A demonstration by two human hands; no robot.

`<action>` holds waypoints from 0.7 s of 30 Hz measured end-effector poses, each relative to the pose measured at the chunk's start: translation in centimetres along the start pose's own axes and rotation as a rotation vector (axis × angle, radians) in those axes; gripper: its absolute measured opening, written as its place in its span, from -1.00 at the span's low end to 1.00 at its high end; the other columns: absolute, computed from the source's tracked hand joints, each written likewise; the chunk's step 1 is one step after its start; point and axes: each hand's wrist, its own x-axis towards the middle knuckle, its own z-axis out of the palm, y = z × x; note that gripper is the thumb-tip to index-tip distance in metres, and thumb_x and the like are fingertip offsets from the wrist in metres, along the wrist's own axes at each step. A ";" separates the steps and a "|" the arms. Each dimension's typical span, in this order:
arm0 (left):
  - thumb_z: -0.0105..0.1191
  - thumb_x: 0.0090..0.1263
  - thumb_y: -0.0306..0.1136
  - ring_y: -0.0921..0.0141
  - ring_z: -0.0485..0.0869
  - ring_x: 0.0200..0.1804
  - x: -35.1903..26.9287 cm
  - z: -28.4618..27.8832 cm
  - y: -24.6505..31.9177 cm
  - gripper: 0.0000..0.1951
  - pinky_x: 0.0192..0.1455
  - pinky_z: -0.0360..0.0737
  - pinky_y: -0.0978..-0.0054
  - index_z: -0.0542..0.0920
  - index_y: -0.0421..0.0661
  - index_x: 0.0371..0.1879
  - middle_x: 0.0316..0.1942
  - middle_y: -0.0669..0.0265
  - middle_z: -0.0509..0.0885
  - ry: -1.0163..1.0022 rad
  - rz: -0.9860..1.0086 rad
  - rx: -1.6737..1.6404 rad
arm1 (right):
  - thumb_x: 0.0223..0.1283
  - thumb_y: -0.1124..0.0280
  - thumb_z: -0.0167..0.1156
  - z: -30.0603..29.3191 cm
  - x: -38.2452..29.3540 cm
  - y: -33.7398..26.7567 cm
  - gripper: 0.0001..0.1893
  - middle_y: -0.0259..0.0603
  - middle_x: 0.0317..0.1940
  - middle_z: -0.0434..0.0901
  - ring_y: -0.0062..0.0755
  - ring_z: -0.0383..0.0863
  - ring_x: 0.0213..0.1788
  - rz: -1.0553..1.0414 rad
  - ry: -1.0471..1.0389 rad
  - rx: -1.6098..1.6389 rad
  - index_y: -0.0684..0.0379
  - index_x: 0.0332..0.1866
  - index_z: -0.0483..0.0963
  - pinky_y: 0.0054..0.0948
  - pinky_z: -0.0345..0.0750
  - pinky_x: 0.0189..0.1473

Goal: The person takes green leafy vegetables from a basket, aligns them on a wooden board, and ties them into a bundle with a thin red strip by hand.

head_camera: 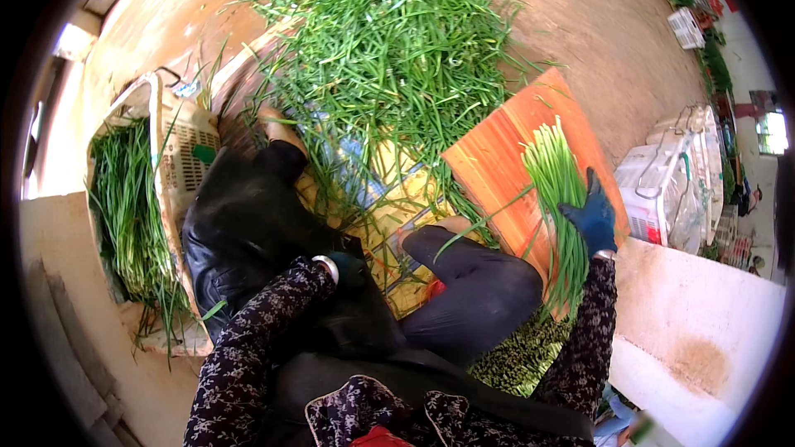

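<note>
My right hand (590, 217), in a blue glove, lies against the right side of a bundle of garlic chives (556, 180). Its thumb reaches over the stalks while a finger extends along the board, apart from the thumb. The bundle rests on an orange wooden board (497, 149), its pale cut ends pointing away from me and its green leaves towards me. Over the black apron (248, 217) at my lap is my left hand (348, 270), in a dark glove. Its fingers are hard to make out against the black, so any hold is unclear.
Loose green leaves (397, 49) form a large heap ahead, partly over a yellow and blue sheet (404, 192). A plastic crate (186, 136) with chives (130, 198) stands at left. White crates (652, 186) are at right, near a low pale wall (695, 304). More packed stalks (522, 354) lie below the board.
</note>
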 end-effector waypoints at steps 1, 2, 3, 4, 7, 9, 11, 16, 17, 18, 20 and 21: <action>-0.05 0.22 0.00 0.03 0.61 -0.08 0.2 -0.1 0.0 -0.58 0.02 0.51 0.12 0.61 -0.08 -0.15 -0.18 0.00 0.65 0.036 -0.009 -0.018 | -0.08 0.13 0.37 -1.4 0.5 -3.3 -0.06 0.13 0.11 0.44 0.05 0.47 0.11 -0.055 0.082 -0.050 0.20 0.41 0.03 -0.10 0.41 0.11; -0.04 0.22 0.01 0.03 0.61 -0.07 0.4 -0.9 0.2 -0.57 0.03 0.51 0.13 0.61 -0.09 -0.16 -0.18 -0.01 0.65 0.095 -0.036 -0.072 | 0.06 0.33 0.32 -2.2 1.1 -7.4 -0.29 0.01 0.20 0.41 -0.17 0.54 0.09 0.081 0.070 0.080 0.26 0.33 0.19 -0.29 0.47 0.07; -0.04 0.22 0.02 0.04 0.61 -0.06 0.7 -1.7 0.4 -0.56 0.03 0.51 0.13 0.61 -0.09 -0.16 -0.18 -0.01 0.65 0.154 -0.057 -0.122 | 0.11 0.36 0.28 -0.6 1.8 -9.8 -0.39 -0.07 0.13 0.47 -0.33 0.55 0.01 0.056 -0.056 0.381 0.26 0.28 0.26 -0.37 0.48 0.02; -0.03 0.22 0.06 0.03 0.61 -0.06 1.2 -2.0 -0.1 -0.53 0.03 0.51 0.14 0.62 -0.10 -0.15 -0.18 -0.02 0.64 0.211 -0.114 -0.194 | 0.16 0.40 0.24 1.2 2.6 -12.7 -0.49 -0.15 0.06 0.52 -0.48 0.56 -0.06 0.021 -0.190 0.685 0.26 0.22 0.34 -0.46 0.50 -0.02; 0.03 0.22 -0.02 0.00 0.59 -0.06 3.3 -4.5 -1.4 -0.56 0.02 0.51 0.15 0.62 -0.16 -0.12 -0.14 -0.04 0.63 0.422 -0.253 -0.495 | 0.19 0.28 0.15 11.1 4.6 -22.3 -0.71 -0.17 -0.30 0.66 -0.37 0.62 -0.30 -0.184 -0.386 1.040 0.11 0.00 0.52 -0.39 0.54 -0.18; 0.07 0.29 -0.26 0.24 0.62 -0.31 4.2 -4.0 -3.1 -0.72 -0.25 0.54 0.35 0.59 -0.15 -0.12 -0.34 0.15 0.65 0.632 -0.256 -0.748 | 0.19 0.13 0.08 17.2 6.4 -28.2 -0.73 -0.06 -0.26 0.63 -0.07 0.62 -0.23 -0.153 -0.675 0.718 0.05 -0.17 0.57 -0.27 0.51 -0.17; 0.06 0.31 -0.37 0.43 0.57 -0.44 4.4 -5.5 -2.6 -0.79 -0.40 0.49 0.50 0.57 -0.14 -0.12 -0.46 0.30 0.61 0.622 -0.156 -1.397 | 0.18 0.12 0.08 27.2 6.7 -28.4 -0.72 -0.02 -0.25 0.62 0.03 0.60 -0.18 -0.006 -0.564 0.738 0.05 -0.16 0.57 -0.20 0.51 -0.15; 0.03 0.27 -0.60 0.58 0.51 -0.20 3.4 -6.0 -0.1 -0.72 -0.12 0.47 0.63 0.49 -0.23 -0.02 -0.21 0.38 0.57 1.017 0.061 -1.921 | 0.13 0.02 0.14 32.4 6.3 -34.2 -0.54 0.10 -0.14 0.60 0.07 0.57 -0.05 0.269 -0.470 0.548 0.19 -0.03 0.52 -0.13 0.47 -0.01; 0.02 0.27 -0.62 0.57 0.51 -0.14 3.2 -6.5 -0.4 -0.71 -0.06 0.46 0.64 0.48 -0.25 -0.01 -0.15 0.37 0.57 1.029 0.091 -1.987 | 0.13 0.03 0.15 32.8 6.7 -35.0 -0.53 0.09 -0.06 0.58 0.05 0.56 0.00 0.338 -0.506 0.542 0.25 -0.06 0.53 -0.16 0.45 0.02; -0.01 0.27 -0.65 0.55 0.52 -0.11 2.9 -7.6 -0.3 -0.69 0.00 0.45 0.62 0.47 -0.25 0.01 -0.14 0.36 0.57 0.983 0.015 -2.056 | 0.09 0.05 0.22 33.6 6.9 -35.5 -0.52 0.10 -0.08 0.59 -0.01 0.59 -0.04 0.345 -0.479 0.507 0.27 -0.04 0.52 -0.19 0.47 0.00; 0.00 0.29 -0.61 0.56 0.50 -0.19 3.4 -7.2 -1.2 -0.73 -0.07 0.47 0.62 0.49 -0.22 -0.02 -0.20 0.39 0.55 1.106 0.005 -1.998 | 0.06 0.05 0.26 35.7 8.0 -36.2 -0.47 0.06 -0.14 0.61 -0.13 0.61 -0.10 0.249 -0.583 0.740 0.29 0.00 0.49 -0.25 0.48 -0.03; 0.01 0.30 -0.58 0.56 0.50 -0.23 3.9 -7.0 -1.6 -0.75 -0.10 0.47 0.62 0.50 -0.21 -0.04 -0.23 0.41 0.55 1.165 0.002 -1.971 | 0.04 0.05 0.29 36.7 8.6 -36.4 -0.44 0.04 -0.17 0.61 -0.18 0.62 -0.12 0.200 -0.634 0.852 0.30 0.02 0.48 -0.28 0.49 -0.05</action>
